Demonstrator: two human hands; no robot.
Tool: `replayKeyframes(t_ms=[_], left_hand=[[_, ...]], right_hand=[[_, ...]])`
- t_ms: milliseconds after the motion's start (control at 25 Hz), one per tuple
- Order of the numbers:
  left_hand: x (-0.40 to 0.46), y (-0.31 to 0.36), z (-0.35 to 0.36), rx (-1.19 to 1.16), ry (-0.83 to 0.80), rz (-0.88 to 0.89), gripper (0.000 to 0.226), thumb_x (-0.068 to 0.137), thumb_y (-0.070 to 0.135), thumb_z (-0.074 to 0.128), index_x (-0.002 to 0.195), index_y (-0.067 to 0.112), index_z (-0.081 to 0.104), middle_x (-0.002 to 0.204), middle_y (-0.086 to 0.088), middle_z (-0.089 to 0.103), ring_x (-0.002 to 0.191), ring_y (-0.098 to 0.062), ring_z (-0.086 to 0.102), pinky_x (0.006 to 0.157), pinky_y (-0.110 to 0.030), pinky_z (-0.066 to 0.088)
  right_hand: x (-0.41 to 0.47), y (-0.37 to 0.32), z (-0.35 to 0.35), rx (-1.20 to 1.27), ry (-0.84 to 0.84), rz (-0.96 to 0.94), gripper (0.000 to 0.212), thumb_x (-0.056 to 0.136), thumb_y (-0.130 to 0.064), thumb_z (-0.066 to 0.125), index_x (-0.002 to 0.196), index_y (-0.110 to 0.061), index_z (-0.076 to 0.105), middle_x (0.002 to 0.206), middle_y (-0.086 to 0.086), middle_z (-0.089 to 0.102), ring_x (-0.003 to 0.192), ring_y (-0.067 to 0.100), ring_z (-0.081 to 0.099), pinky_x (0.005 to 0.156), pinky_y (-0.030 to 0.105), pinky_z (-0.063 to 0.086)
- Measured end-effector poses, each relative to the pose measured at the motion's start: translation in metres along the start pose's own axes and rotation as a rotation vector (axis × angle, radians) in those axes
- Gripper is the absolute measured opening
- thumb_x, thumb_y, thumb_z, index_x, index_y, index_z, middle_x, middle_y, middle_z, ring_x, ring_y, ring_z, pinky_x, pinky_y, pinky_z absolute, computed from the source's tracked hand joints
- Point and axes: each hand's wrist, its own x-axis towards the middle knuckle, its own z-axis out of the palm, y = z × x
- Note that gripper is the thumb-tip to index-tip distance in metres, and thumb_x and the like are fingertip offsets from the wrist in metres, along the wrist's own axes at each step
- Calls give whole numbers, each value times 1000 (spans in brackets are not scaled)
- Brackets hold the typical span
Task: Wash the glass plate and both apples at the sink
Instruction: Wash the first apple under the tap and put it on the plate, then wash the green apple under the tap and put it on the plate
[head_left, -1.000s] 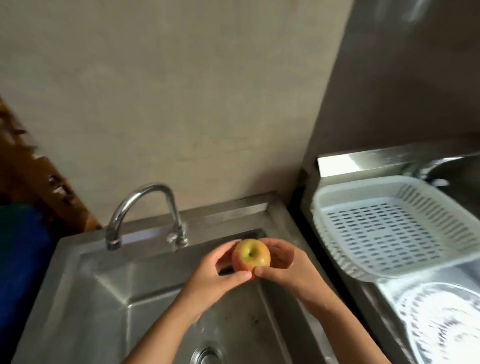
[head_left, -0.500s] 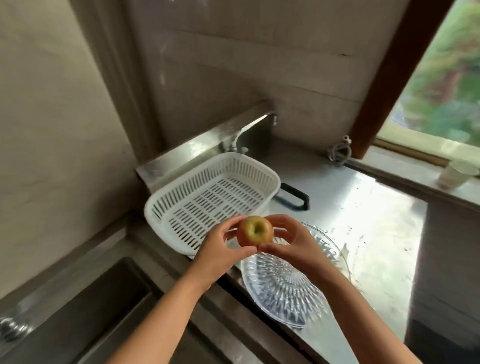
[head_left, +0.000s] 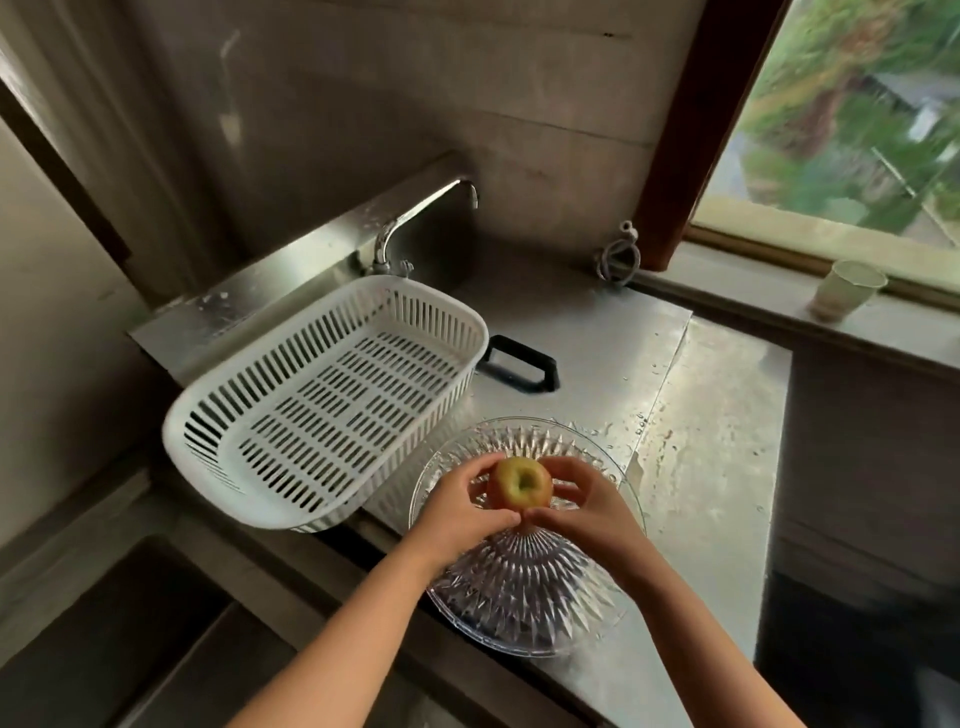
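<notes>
Yellow-green with a red blush, the apple (head_left: 521, 484) sits cupped between both hands, stem hollow facing up, held over the middle of the plate (head_left: 524, 587). The left hand (head_left: 457, 512) wraps its near-left side and the right hand (head_left: 584, 506) its right side, fingers curled snug against the skin, thumbs almost meeting below. Whether the apple touches the glass I cannot tell. The plate lies on the wet steel counter (head_left: 717, 467), just right of the white basket (head_left: 332, 400), with the sink (head_left: 104, 639) at lower left. Only one apple shows. By my reading the step in hand is setting this apple on the plate. Next calls for lowering it gently onto the ribbed glass, spreading the fingers only once it sits steady, since a round wet fruit may roll
</notes>
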Motion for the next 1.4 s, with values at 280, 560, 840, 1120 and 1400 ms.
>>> replayKeyframes(t_ms=[280,560,840,1120,1400], left_hand=[[2,-5,6,-29,-28,-50,71,70,1,72,131,24,47,125,4,50,114,-11,50,99,-27,44],[-14,3,-5,-54,-61,-118,77,72,1,71,138,25,39,146,-4,41,131,-18,43,105,-41,42],[-47,19,-43,-117,13,-66,74,74,4,70,138,22,39,143,-7,46,115,-11,51,99,-34,47],[-128,22,-109,-238,238,-20,69,76,5,70,137,18,41,136,-5,51,114,-13,56,89,-19,52],[-310,-53,-195,-384,770,-165,58,83,0,61,136,11,42,134,-13,53,112,-19,57,73,-9,49]], right_hand=[[3,10,-1,-33,-9,29,59,62,-12,82,115,-18,56,114,1,63,105,16,60,84,21,48],[-2,2,-2,-111,-68,60,59,64,-12,82,116,-18,55,113,0,62,104,16,59,80,18,47],[-11,-35,2,-196,7,-38,57,68,-2,77,120,-12,56,115,-1,57,104,18,55,87,30,47],[-26,-99,92,-206,-221,-176,53,67,-2,79,115,-13,59,112,-1,62,99,16,61,76,18,50],[-86,-145,285,-409,-692,-330,51,69,-12,79,116,-15,60,107,-1,64,91,15,65,89,36,54]])
